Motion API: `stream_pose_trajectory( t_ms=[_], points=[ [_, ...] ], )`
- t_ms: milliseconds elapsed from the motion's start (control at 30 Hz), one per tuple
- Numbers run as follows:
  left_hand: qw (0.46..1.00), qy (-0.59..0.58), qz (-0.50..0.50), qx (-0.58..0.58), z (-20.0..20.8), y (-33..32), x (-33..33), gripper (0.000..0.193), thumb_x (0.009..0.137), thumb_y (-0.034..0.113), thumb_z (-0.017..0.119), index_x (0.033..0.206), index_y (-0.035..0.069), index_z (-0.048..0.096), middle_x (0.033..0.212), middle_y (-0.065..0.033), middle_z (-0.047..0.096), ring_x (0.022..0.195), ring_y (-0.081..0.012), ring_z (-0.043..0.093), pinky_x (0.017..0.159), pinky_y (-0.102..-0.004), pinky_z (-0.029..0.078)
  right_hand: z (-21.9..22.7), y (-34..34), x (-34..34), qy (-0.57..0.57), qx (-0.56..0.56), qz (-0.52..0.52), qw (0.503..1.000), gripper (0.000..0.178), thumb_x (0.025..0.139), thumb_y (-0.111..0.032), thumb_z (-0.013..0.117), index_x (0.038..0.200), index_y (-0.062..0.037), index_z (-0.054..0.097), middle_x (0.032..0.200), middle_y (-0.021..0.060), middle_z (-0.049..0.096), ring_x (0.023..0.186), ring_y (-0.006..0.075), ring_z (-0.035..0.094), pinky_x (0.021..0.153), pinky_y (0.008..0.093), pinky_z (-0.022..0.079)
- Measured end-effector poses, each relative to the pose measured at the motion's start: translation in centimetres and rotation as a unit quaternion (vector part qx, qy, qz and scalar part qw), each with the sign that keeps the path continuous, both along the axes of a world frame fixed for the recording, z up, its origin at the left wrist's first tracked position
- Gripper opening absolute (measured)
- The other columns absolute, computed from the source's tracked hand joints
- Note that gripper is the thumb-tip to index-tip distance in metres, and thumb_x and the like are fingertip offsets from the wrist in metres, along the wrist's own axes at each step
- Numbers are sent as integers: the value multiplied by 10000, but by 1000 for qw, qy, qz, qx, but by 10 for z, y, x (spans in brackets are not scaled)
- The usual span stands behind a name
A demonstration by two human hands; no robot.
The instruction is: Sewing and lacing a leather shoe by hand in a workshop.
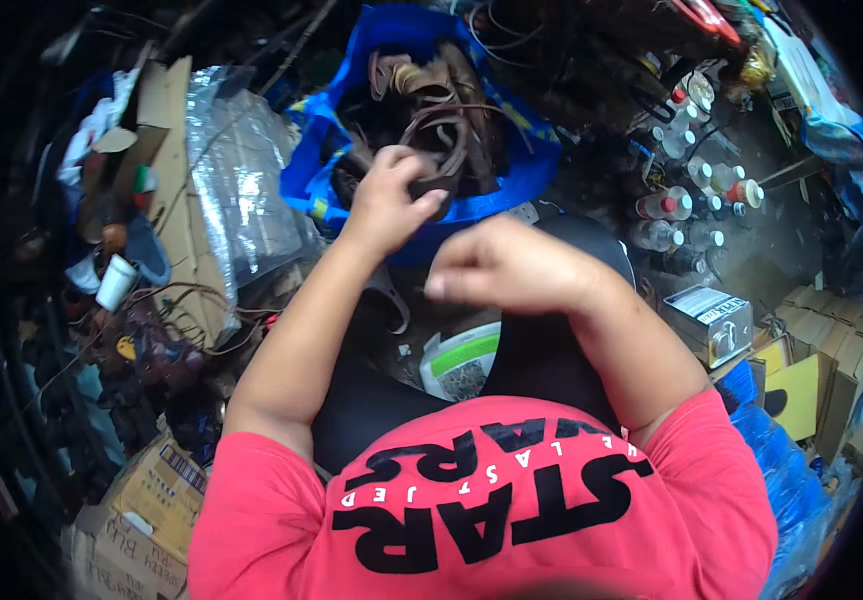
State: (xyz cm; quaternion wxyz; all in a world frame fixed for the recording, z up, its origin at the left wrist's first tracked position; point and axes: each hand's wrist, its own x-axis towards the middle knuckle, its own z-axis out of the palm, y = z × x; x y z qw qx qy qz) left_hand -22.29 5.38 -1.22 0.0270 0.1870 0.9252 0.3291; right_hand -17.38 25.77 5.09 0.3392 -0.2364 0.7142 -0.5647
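A blue bag [525,172] stands upright and open in front of me, filled with brown leather-like strips and pieces [477,110]. Over its near rim is my left hand [389,205], fingers curled and thumb close to them around a dark brown piece [434,187] that is partly hidden. Nearer to me and to the right, my right hand [502,265] is above my knees with its fingers bent together. Motion blurs that hand, and whatever is in its grip cannot be made out. A white container with a green band [462,362] sits between my legs.
Left of the bag are flattened cardboard [174,150], clear plastic wrapping [242,180] and a white cup [117,282]. Several plastic bottles [664,204] stand at the right. Nearer are a small box [709,322], more cardboard [822,345] and blue plastic sheeting [787,465]. A cardboard box [157,500] lies lower left.
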Motion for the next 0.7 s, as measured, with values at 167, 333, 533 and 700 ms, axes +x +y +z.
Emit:
stream_pose_trajectory(
  t_ms=[167,333,533,700],
  points=[
    [968,-42,74,238,98,-62,89,250,707,119,709,848,36,521,1258,-132,464,1161,-237,480,962,-351,402,-5,3,-4,-21,-152,-399,904,280,862,-313,683,998,-78,615,882,-23,579,809,70,510,713,201,391],
    [903,-81,36,421,140,-86,197,240,694,80,663,838,69,472,1366,-135,364,1182,-200,463,995,-332,378,-4,-3,8,-220,-174,-382,881,929,742,-683,648,1400,-95,355,1366,121,441,1194,272,461,970,463,358],
    [881,-143,11,451,139,-94,246,362,708,307,627,924,83,440,1420,-191,344,1166,-209,447,994,-316,314,21,-17,36,-228,-361,-246,870,336,867,-210,692,1140,-63,563,1032,49,642,907,170,645,788,327,535],
    [992,35,34,114,158,-74,236,1113,584,392,854,1460,69,248,1445,-209,352,1343,-339,356,1094,-439,302,55,-40,58,-43,-299,-311,901,269,840,-156,717,1054,-48,594,924,27,648,834,115,620,714,285,523]
  ],
)
